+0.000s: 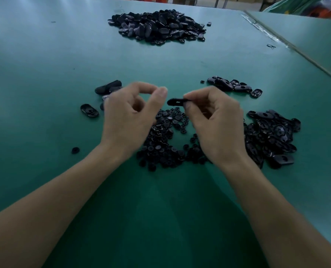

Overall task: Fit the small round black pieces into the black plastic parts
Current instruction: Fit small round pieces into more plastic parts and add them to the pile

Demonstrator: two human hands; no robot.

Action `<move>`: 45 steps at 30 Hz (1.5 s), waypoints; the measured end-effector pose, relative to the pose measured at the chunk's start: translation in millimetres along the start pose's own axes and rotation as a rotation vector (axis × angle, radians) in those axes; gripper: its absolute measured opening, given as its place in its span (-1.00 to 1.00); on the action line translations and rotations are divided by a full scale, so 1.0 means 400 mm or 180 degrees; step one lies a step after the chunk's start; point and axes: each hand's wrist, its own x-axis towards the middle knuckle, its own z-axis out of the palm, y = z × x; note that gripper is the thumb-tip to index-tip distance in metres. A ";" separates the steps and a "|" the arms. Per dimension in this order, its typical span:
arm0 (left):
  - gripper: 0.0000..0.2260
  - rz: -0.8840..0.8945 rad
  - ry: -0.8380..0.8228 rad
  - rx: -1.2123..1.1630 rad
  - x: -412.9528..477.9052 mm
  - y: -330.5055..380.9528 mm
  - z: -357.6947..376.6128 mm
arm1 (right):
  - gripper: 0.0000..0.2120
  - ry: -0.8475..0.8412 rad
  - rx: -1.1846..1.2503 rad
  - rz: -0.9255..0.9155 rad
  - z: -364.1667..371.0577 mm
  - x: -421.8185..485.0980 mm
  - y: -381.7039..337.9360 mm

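Observation:
My right hand (213, 122) pinches one flat oval black plastic part (175, 102) by its right end, held level above the table. My left hand (130, 115) hovers just left of it, thumb and forefinger curled toward each other; motion blur hides whether anything is between them. Beneath both hands lies a heap of small round black pieces (166, 140). A pile of oval black plastic parts (271, 136) sits to the right of my right hand.
A large heap of black parts (159, 26) lies at the far middle of the green table (45, 64). A smaller group (234, 86) sits far right, a few parts (108, 88) and one oval (89, 110) at left, a stray round piece (75, 150) nearer.

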 end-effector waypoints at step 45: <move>-0.85 -0.0869 -0.0418 -0.1640 -0.014 -0.014 0.020 | -0.84 0.0141 -0.0139 0.0119 -0.003 -0.049 0.021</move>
